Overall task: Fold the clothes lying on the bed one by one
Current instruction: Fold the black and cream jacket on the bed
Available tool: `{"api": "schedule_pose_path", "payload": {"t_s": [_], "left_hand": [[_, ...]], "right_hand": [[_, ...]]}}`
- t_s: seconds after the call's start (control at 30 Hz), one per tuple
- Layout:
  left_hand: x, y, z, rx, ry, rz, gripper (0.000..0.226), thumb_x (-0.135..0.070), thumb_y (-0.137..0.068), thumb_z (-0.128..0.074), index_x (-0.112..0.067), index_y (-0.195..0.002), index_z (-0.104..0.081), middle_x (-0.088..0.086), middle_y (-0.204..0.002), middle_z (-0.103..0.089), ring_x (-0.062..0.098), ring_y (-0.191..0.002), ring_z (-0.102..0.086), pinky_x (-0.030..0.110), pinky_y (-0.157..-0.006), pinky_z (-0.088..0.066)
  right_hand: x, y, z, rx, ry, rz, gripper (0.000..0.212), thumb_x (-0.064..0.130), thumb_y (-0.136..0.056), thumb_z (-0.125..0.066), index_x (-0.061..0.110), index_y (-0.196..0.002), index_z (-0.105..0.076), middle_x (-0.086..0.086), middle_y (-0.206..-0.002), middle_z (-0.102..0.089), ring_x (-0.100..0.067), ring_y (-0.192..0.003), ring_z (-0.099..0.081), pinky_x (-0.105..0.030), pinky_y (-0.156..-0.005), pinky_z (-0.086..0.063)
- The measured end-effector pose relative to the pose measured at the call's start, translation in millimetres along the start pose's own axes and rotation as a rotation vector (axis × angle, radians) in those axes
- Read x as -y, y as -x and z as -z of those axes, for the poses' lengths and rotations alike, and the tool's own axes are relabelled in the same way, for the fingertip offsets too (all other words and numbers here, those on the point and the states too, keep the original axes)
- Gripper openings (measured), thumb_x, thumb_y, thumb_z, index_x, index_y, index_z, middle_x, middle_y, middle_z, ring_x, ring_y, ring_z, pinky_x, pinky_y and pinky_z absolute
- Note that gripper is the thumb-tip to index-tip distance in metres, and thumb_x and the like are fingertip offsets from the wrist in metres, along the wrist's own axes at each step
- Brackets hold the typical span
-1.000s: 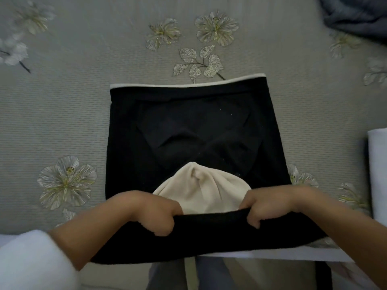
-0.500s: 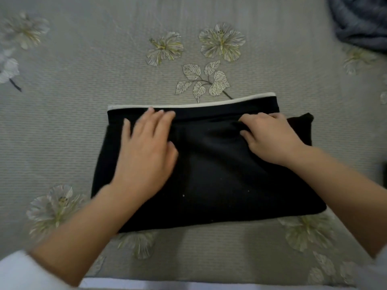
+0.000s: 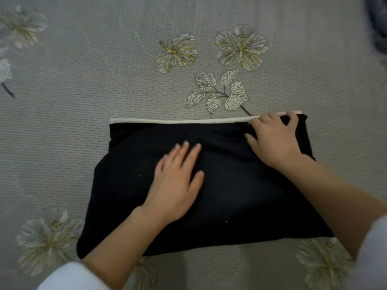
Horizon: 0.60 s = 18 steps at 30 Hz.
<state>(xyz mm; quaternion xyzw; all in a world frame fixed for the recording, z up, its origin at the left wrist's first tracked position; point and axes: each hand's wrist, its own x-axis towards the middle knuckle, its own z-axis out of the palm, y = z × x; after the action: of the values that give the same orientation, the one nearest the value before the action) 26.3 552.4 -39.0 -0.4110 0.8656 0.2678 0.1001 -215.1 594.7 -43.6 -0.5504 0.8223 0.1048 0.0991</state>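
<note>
Left hand (image 3: pixel 175 185) is lying flat on the black garment (image 3: pixel 240 195), fingers (image 3: pixel 185 152) straight and slightly spread, palm down near the middle of the fold. Tips are a bit blurred. Right hand (image 3: pixel 274 141) is sitting at the far right corner, fingers spread, tips touching the cream trim (image 3: pixel 178 120), thumb resting apart on the black cloth. No pinch is showing.

The garment is lying folded on the floral bedsheet (image 3: pixel 83 101), under both palms, with the trim running just past the right fingertips and off to the left of them.

Step in hand looks like squaring and flattening the fold. To do it well: the right fingertips should be lining the upper layer up under the trim, while the left palm is pressing outward toward the bulging left side. That side is looking puffy and uneven, and is likely to be trapping bulk.

Edges: the far edge is looking straight, the left edge is bowing out, and the near edge is lying below both wrists. Bare sheet is lying beyond the fingertips and to the left of the left hand. A dark grey cloth (image 3: pixel 378 28) is sitting well beyond the right fingers, at the frame corner.
</note>
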Motion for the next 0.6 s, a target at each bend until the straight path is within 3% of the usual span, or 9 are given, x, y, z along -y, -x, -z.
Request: {"api": "schedule_pose_path", "payload": {"t_s": [0.07,0.13,0.23,0.33,0.4,0.47,0.53,0.6], "left_hand": [[15.8,-7.2,9.8,-0.217,0.015,0.173,0.061,-0.042,-0.095,-0.044,-0.028,-0.15,-0.023,0.006,-0.16,-0.012,0.025,-0.147,-0.005,0.046,-0.114,-0.008],[36.1,-14.1,21.8,-0.329,0.007,0.442,0.063,-0.045,-0.094,-0.044,-0.023,-0.15,-0.024,0.018,-0.158,-0.012,0.036,-0.144,-0.008,0.055,-0.112,-0.008],[59.5,-20.9,33.6,-0.236,0.135,0.792,0.073,-0.06,-0.092,-0.037,-0.021,-0.15,-0.019,0.03,-0.149,-0.022,0.045,-0.137,-0.02,0.058,-0.111,-0.01],[82.5,-22.9,34.9,-0.2,0.483,0.94,0.08,-0.062,-0.086,-0.048,-0.019,-0.148,-0.024,0.026,-0.143,-0.038,0.043,-0.13,-0.038,0.055,-0.11,-0.027],[93.7,-21.6,39.0,-0.215,0.751,0.952,0.074,-0.047,-0.081,-0.065,-0.012,-0.14,-0.039,0.019,-0.132,-0.054,0.037,-0.114,-0.056,0.051,-0.098,-0.046],[95.1,-18.8,43.0,-0.291,0.843,0.873,0.056,-0.028,-0.081,-0.072,-0.011,-0.129,-0.051,0.012,-0.119,-0.063,0.027,-0.098,-0.064,0.042,-0.086,-0.054],[84.2,-13.9,47.4,-0.522,0.881,0.697,0.038,-0.018,-0.084,-0.071,-0.017,-0.118,-0.054,0.003,-0.107,-0.067,0.014,-0.09,-0.066,0.031,-0.081,-0.054],[69.7,-8.4,52.0,-0.733,0.768,0.518,0.03,-0.023,-0.086,-0.066,-0.029,-0.109,-0.048,-0.012,-0.098,-0.062,-0.004,-0.085,-0.063,0.016,-0.079,-0.05]], "right_hand": [[-1.8,2.3,-8.7,-0.027,-0.016,-0.032,0.041,0.038,-0.091,-0.055,0.014,-0.123,-0.054,-0.008,-0.131,-0.052,-0.026,-0.13,-0.034,-0.056,-0.112,-0.006],[-4.5,6.7,-13.1,-0.115,-0.096,-0.084,0.056,0.043,-0.085,-0.062,0.016,-0.132,-0.047,-0.01,-0.146,-0.037,-0.027,-0.139,-0.023,-0.057,-0.111,-0.004],[-11.5,15.4,-16.1,-0.243,-0.345,-0.293,0.07,0.049,-0.082,-0.063,0.019,-0.14,-0.038,-0.011,-0.154,-0.022,-0.031,-0.142,-0.016,-0.056,-0.111,-0.008],[-23.5,23.4,-21.2,-0.266,-0.666,-0.598,0.077,0.049,-0.082,-0.064,0.021,-0.145,-0.031,-0.013,-0.153,-0.024,-0.03,-0.141,-0.02,-0.057,-0.113,-0.015],[-31.4,29.1,-28.5,-0.198,-0.738,-0.63,0.075,0.046,-0.083,-0.066,0.02,-0.144,-0.032,-0.015,-0.145,-0.035,-0.031,-0.136,-0.031,-0.054,-0.112,-0.023],[-36.0,33.6,-33.7,-0.169,-0.706,-0.543,0.066,0.035,-0.085,-0.067,0.013,-0.14,-0.038,-0.017,-0.135,-0.048,-0.034,-0.127,-0.043,-0.05,-0.107,-0.033],[-38.9,35.1,-33.5,-0.241,-0.731,-0.485,0.052,0.025,-0.087,-0.067,0.008,-0.131,-0.046,-0.017,-0.124,-0.057,-0.034,-0.115,-0.052,-0.041,-0.098,-0.039],[-42.5,34.8,-29.7,-0.362,-0.763,-0.465,0.044,0.022,-0.088,-0.064,0.007,-0.126,-0.047,-0.015,-0.121,-0.057,-0.031,-0.112,-0.053,-0.037,-0.097,-0.038]]}}
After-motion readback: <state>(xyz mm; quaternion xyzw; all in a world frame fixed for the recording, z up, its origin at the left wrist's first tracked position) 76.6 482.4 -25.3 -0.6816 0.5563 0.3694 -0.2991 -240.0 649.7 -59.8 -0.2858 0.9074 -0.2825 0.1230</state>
